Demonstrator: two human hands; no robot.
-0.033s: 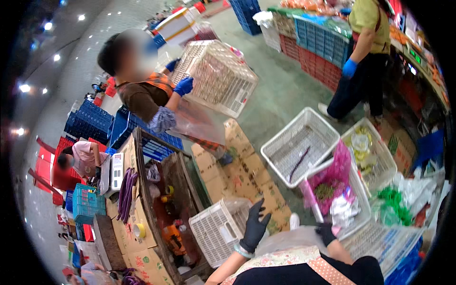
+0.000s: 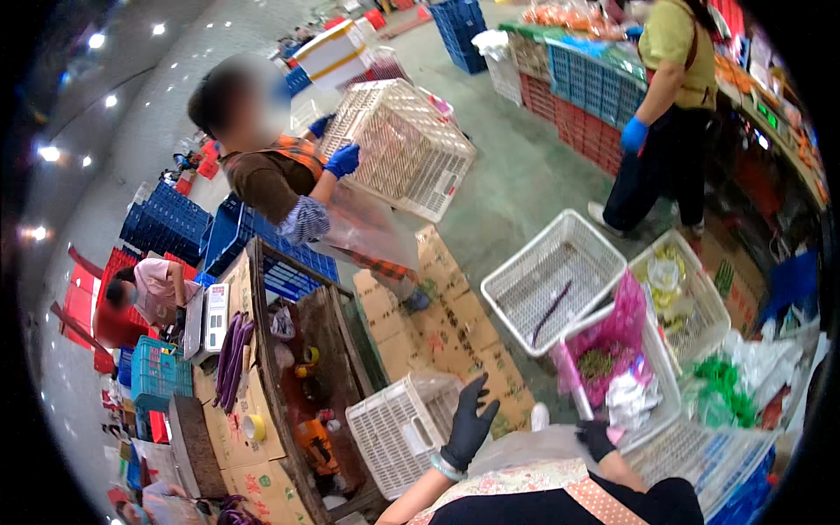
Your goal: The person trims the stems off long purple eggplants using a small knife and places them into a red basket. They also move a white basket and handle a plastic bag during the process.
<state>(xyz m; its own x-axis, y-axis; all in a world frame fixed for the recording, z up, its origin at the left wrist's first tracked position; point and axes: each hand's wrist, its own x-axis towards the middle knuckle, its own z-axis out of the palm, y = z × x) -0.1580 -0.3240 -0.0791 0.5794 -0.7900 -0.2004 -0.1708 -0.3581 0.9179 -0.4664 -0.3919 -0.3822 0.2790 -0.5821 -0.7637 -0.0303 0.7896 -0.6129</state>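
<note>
My left hand [image 2: 471,426], in a black glove, is raised with its fingers apart and holds nothing. Just beside and below it stands a white slatted plastic crate [image 2: 398,433]. My right hand [image 2: 597,440], also black-gloved, has its fingers curled at the edge of a translucent plastic sheet [image 2: 529,448] over my front. Whatever lies in those fingers is hidden. Close to that hand, a white crate [image 2: 667,404] contains a magenta bag [image 2: 626,319] with green scraps and crumpled white plastic. Farther out, another white crate [image 2: 512,289] has one long dark purple eggplant [image 2: 551,313] inside.
A co-worker in blue gloves holds a large pale crate [image 2: 394,144] ahead. Another person stands at far right. Flattened cardboard [image 2: 451,319] covers part of the floor. On the left, a bench bears eggplants [image 2: 232,360], a scale [image 2: 215,319] and a tape roll [image 2: 254,427].
The view has shifted slightly, so the crates sit a little lower in the picture. Both my hands keep nearly the same pose.
</note>
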